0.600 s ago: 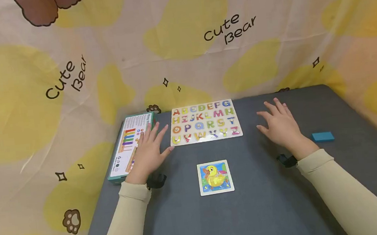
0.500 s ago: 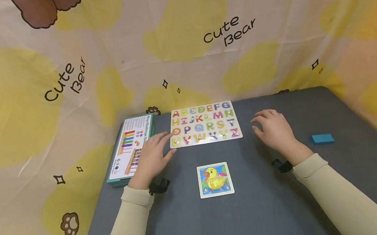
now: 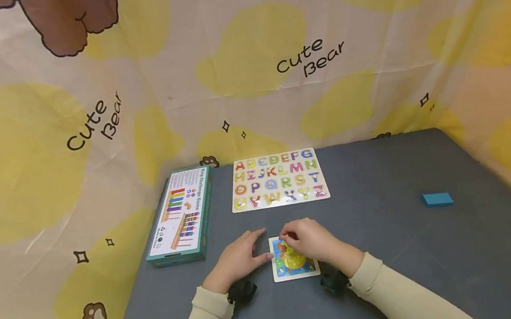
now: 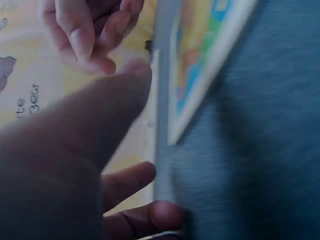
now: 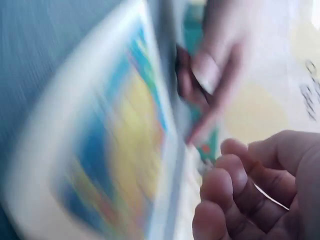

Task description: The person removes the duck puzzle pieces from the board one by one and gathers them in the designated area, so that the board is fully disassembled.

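A small square duck puzzle [image 3: 294, 264] with a pale wooden frame lies on the table in the head view. Its picture side also shows in the left wrist view. At its left edge is my left hand [image 3: 237, 259], fingers spread, thumb tip close to the frame. My right hand [image 3: 313, 242] hovers over its top right part with loosely curled fingers, covering some of the picture. In the right wrist view, the right fingers [image 5: 218, 186] bend toward the thumb with nothing visible between them, and the puzzle [image 5: 130, 135] lies beyond, blurred.
An alphabet board [image 3: 278, 180] with colored letters lies at the back of the grey table [image 3: 379, 177]. To the left is a Ring Challenge Game box [image 3: 179, 214]. A blue block [image 3: 437, 199] sits far right. A patterned cloth [image 3: 251, 76] hangs behind.
Both hands have come down and inward from beside the alphabet board to the duck puzzle. The right fingers are more curled than before. The head view has tilted slightly upward.
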`<state>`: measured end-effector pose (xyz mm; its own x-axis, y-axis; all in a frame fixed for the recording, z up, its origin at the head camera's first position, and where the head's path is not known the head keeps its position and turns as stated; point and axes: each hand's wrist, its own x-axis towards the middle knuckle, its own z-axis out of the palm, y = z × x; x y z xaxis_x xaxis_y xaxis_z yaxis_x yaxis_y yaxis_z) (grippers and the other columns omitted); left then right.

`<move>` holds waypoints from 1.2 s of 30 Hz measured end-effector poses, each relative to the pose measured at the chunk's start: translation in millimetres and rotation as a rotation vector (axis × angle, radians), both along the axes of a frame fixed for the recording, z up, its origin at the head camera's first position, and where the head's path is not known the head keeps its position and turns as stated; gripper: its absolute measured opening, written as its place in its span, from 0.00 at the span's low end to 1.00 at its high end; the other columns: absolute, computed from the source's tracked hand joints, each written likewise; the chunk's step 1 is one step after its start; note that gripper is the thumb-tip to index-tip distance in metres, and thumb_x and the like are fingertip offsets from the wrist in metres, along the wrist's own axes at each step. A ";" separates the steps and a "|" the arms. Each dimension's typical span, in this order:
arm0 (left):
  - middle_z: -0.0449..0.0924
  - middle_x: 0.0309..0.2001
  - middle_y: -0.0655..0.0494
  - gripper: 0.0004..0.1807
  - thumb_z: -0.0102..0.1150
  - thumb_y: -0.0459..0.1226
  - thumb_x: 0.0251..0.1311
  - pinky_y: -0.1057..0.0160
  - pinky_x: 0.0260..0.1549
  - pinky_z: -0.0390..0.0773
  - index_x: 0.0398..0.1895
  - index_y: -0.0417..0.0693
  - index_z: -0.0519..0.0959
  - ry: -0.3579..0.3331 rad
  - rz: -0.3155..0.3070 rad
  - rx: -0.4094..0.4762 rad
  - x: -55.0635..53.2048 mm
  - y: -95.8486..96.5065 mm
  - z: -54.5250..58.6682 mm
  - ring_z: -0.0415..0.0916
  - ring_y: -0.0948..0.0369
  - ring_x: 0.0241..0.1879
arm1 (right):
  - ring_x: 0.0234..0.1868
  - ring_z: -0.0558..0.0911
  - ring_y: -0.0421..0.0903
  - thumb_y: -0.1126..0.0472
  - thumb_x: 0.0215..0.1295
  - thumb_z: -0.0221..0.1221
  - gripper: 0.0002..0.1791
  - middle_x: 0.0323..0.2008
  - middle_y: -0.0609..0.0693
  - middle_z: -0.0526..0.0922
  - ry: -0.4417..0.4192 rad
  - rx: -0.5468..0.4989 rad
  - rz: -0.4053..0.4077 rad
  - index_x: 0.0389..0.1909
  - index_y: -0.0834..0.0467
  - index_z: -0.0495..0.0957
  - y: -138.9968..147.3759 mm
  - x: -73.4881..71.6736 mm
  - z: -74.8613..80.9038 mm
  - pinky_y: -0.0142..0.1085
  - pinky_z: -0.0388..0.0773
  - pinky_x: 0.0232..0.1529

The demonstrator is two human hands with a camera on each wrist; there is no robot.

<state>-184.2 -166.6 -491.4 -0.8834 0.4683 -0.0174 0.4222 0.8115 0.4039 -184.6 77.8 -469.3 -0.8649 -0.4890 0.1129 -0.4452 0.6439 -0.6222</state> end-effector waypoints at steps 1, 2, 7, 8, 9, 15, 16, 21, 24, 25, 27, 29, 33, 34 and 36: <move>0.66 0.31 0.61 0.42 0.69 0.59 0.64 0.63 0.26 0.66 0.74 0.45 0.73 0.000 -0.005 0.001 0.4 -0.5 -3.1 0.64 0.64 0.26 | 0.21 0.72 0.36 0.59 0.74 0.65 0.06 0.24 0.39 0.77 0.002 0.018 0.016 0.43 0.56 0.89 -6.4 2.9 -5.2 0.34 0.72 0.26; 0.66 0.31 0.61 0.44 0.69 0.61 0.63 0.62 0.27 0.67 0.75 0.45 0.72 0.005 -0.009 0.001 0.6 -0.9 -5.8 0.65 0.64 0.27 | 0.22 0.72 0.36 0.59 0.73 0.66 0.06 0.25 0.38 0.77 0.016 0.044 0.025 0.43 0.56 0.89 -11.5 5.3 -10.6 0.34 0.73 0.27; 0.69 0.35 0.62 0.48 0.71 0.66 0.57 0.60 0.36 0.68 0.73 0.47 0.75 0.088 -0.018 -0.023 0.8 -3.8 -18.0 0.64 0.63 0.34 | 0.30 0.76 0.37 0.58 0.70 0.68 0.11 0.36 0.43 0.84 0.057 0.161 0.040 0.51 0.55 0.87 -23.6 11.1 -25.5 0.37 0.78 0.37; 0.69 0.37 0.62 0.48 0.72 0.66 0.55 0.59 0.37 0.68 0.73 0.48 0.75 0.108 -0.018 -0.029 0.9 -3.7 -21.0 0.64 0.63 0.35 | 0.32 0.77 0.38 0.58 0.70 0.68 0.13 0.39 0.45 0.85 0.058 0.176 0.049 0.52 0.56 0.86 -23.5 11.5 -26.5 0.38 0.79 0.39; 0.70 0.38 0.62 0.48 0.72 0.67 0.53 0.59 0.38 0.67 0.72 0.50 0.76 0.129 -0.015 -0.036 1.1 -3.7 -23.9 0.64 0.63 0.36 | 0.34 0.79 0.39 0.58 0.70 0.68 0.15 0.43 0.47 0.86 0.053 0.184 0.062 0.55 0.56 0.85 -23.4 11.5 -27.3 0.39 0.80 0.40; 0.71 0.41 0.62 0.46 0.75 0.67 0.51 0.60 0.39 0.64 0.71 0.56 0.78 0.198 -0.009 0.007 -0.4 -2.2 -35.8 0.62 0.63 0.37 | 0.39 0.82 0.40 0.56 0.70 0.69 0.16 0.46 0.48 0.85 0.074 0.200 0.097 0.55 0.55 0.85 -18.9 7.4 -29.9 0.41 0.82 0.45; 0.71 0.40 0.62 0.46 0.75 0.66 0.51 0.60 0.39 0.63 0.70 0.56 0.79 0.196 -0.011 0.019 -0.8 -1.8 -36.9 0.62 0.63 0.37 | 0.37 0.81 0.40 0.56 0.70 0.69 0.15 0.44 0.47 0.84 0.081 0.195 0.094 0.55 0.55 0.85 -18.0 6.2 -30.8 0.41 0.82 0.44; 0.71 0.41 0.63 0.43 0.75 0.65 0.52 0.60 0.40 0.62 0.69 0.56 0.80 0.175 -0.017 0.048 -1.0 3.1 -39.8 0.62 0.64 0.38 | 0.31 0.77 0.38 0.56 0.71 0.68 0.13 0.37 0.44 0.82 0.096 0.181 0.040 0.53 0.53 0.86 -16.4 7.1 -35.3 0.40 0.79 0.39; 0.73 0.43 0.63 0.42 0.75 0.65 0.52 0.59 0.41 0.63 0.67 0.56 0.81 0.164 -0.007 0.057 3.3 6.7 -41.0 0.64 0.63 0.39 | 0.29 0.76 0.38 0.56 0.71 0.68 0.12 0.34 0.43 0.80 0.106 0.196 0.002 0.53 0.52 0.86 -18.1 14.3 -36.9 0.39 0.79 0.36; 0.74 0.43 0.63 0.42 0.75 0.65 0.52 0.59 0.41 0.63 0.67 0.56 0.81 0.161 -0.001 0.065 4.5 7.7 -41.5 0.65 0.63 0.40 | 0.28 0.76 0.39 0.56 0.71 0.68 0.12 0.34 0.43 0.80 0.107 0.199 -0.008 0.53 0.52 0.86 -18.8 16.4 -37.4 0.39 0.79 0.35; 0.73 0.42 0.64 0.41 0.76 0.65 0.51 0.59 0.40 0.62 0.65 0.55 0.81 0.157 0.015 0.076 6.1 8.5 -41.9 0.65 0.63 0.39 | 0.27 0.74 0.39 0.56 0.71 0.67 0.13 0.32 0.44 0.78 0.119 0.215 -0.021 0.53 0.52 0.86 -20.9 18.4 -38.3 0.37 0.77 0.32; 0.71 0.39 0.65 0.40 0.77 0.64 0.51 0.58 0.39 0.61 0.64 0.55 0.82 0.151 0.030 0.092 6.1 8.4 -41.3 0.63 0.64 0.37 | 0.26 0.74 0.39 0.56 0.71 0.67 0.13 0.32 0.44 0.78 0.140 0.228 -0.027 0.54 0.52 0.86 -23.3 18.5 -37.6 0.36 0.77 0.30; 0.67 0.35 0.67 0.38 0.78 0.62 0.52 0.58 0.38 0.59 0.62 0.53 0.82 0.139 0.041 0.134 3.1 8.0 -39.0 0.61 0.65 0.35 | 0.23 0.73 0.41 0.57 0.72 0.67 0.13 0.31 0.46 0.77 0.177 0.241 -0.025 0.54 0.53 0.85 -25.7 14.5 -35.0 0.36 0.76 0.27; 0.67 0.35 0.67 0.38 0.78 0.62 0.52 0.58 0.38 0.58 0.62 0.53 0.82 0.136 0.041 0.142 2.1 7.9 -38.6 0.61 0.65 0.35 | 0.23 0.73 0.41 0.57 0.72 0.67 0.13 0.31 0.47 0.77 0.181 0.246 -0.021 0.54 0.53 0.85 -25.8 12.8 -34.8 0.36 0.76 0.27; 0.66 0.34 0.67 0.38 0.78 0.61 0.52 0.58 0.38 0.58 0.61 0.52 0.82 0.135 0.038 0.151 0.4 7.7 -38.5 0.61 0.64 0.35 | 0.23 0.74 0.41 0.57 0.72 0.66 0.13 0.32 0.47 0.79 0.182 0.253 -0.008 0.54 0.53 0.84 -25.1 8.8 -35.1 0.37 0.76 0.27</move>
